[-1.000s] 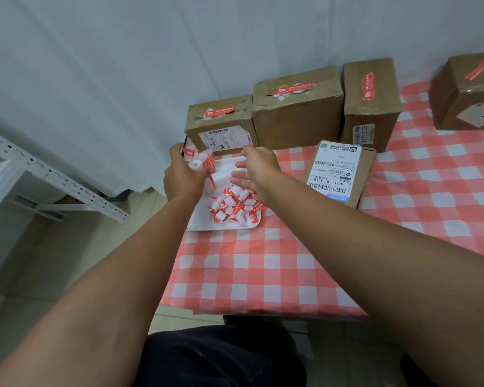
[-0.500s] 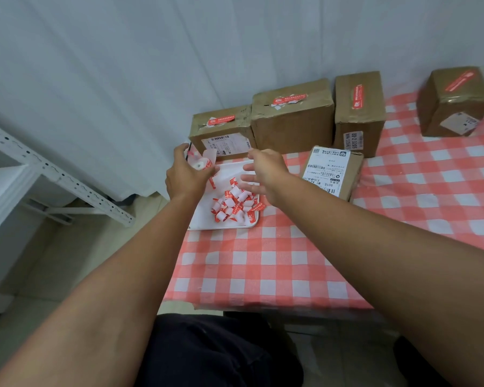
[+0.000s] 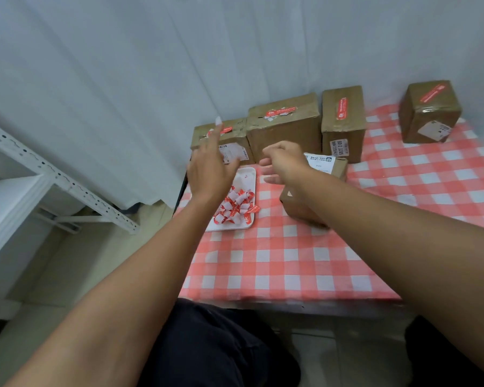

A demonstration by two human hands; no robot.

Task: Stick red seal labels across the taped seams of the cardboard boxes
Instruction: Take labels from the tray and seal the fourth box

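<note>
A white tray (image 3: pixel 248 176) on the checked tablecloth holds several curled red-and-white seal labels (image 3: pixel 235 205). Three cardboard boxes stand in a row behind it, each with a red label on top: a left box (image 3: pixel 235 141), a middle box (image 3: pixel 284 132) and a tall box (image 3: pixel 342 127). A fourth labelled box (image 3: pixel 429 115) stands far right. A smaller box (image 3: pixel 301 209) with a shipping label lies under my right forearm. My left hand (image 3: pixel 210 166) is raised above the tray with straight fingers, a white scrap (image 3: pixel 218 120) at one fingertip. My right hand (image 3: pixel 284 160) hovers loosely curled, with nothing seen in it.
The red-and-white checked cloth (image 3: pixel 291 255) covers the table, whose front edge (image 3: pixel 291 301) is just above my lap. A white metal rack (image 3: pixel 53 174) stands to the left on the floor. A white curtain (image 3: pixel 151 79) hangs behind the boxes.
My left hand has opened and risen from the tray's back corner toward the left box. My right hand has lifted off the labels and shifted right. The camera has tilted back.
</note>
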